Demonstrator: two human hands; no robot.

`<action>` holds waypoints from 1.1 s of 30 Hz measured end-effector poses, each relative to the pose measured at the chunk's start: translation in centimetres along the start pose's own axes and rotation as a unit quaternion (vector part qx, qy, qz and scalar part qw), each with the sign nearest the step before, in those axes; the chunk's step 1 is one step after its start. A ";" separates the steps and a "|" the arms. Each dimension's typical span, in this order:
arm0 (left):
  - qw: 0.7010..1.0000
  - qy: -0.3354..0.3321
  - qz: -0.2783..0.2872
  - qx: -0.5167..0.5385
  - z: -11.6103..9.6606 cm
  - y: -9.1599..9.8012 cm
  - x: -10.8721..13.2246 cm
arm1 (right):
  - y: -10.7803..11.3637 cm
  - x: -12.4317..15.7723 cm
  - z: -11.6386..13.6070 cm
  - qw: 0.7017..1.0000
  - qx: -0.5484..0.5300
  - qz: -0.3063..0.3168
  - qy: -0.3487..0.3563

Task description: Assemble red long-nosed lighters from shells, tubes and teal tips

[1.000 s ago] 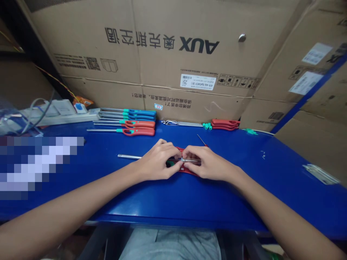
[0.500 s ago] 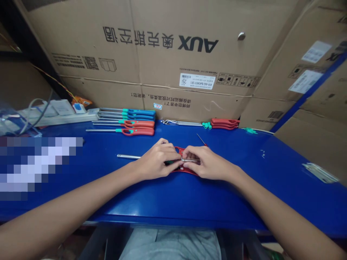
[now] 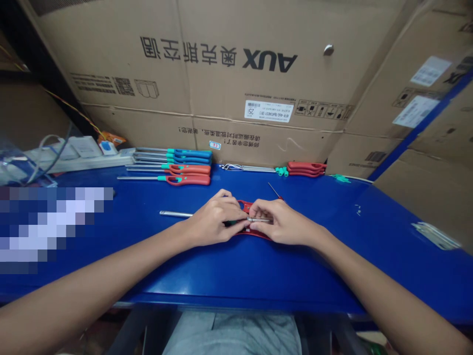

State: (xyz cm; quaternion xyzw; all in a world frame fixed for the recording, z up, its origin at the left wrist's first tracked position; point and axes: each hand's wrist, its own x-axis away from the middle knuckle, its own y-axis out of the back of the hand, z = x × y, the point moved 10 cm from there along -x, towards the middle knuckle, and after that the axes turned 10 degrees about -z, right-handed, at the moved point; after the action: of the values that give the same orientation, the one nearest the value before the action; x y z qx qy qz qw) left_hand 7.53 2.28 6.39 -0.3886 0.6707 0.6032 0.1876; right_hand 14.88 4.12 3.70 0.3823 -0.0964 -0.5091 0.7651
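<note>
My left hand (image 3: 216, 219) is closed, thumb and fingertips pinched together over an opened red lighter handle (image 3: 245, 205) on the table. What the pinch holds is mostly hidden by the fingers. From under this hand a silver lighter tube (image 3: 173, 214) sticks out to the left. My right hand (image 3: 286, 222) has its thumb and fingers closed on a thin metal rod (image 3: 263, 219), whose left end meets the left fingertips. Part of the red handle shows below both hands. Just behind the right hand lies a thin screwdriver (image 3: 274, 190) with a red grip.
Several assembled lighters (image 3: 190, 180) with blue or red handles lie at the back left, beside a power strip (image 3: 92, 161). Red handle shells (image 3: 306, 168), green caps (image 3: 282, 171) and metal tubes (image 3: 254, 168) line the cardboard wall (image 3: 207, 84). Metal strips (image 3: 436, 235) lie at right.
Both hands stay in nearly the same place over the red handle. The right fingers and the metal rod shift only very slightly.
</note>
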 end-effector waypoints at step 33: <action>0.995 0.064 0.057 -0.058 1.5 -0.5 0.2 | 0.9 -0.1 1.0 0.989 0.131 -0.021 0.068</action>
State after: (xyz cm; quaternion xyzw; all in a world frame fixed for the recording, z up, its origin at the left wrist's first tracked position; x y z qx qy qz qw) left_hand 7.45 3.68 5.56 -0.3983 0.6663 0.6244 0.0867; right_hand 14.90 3.91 5.02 0.5153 -0.1022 -0.4803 0.7024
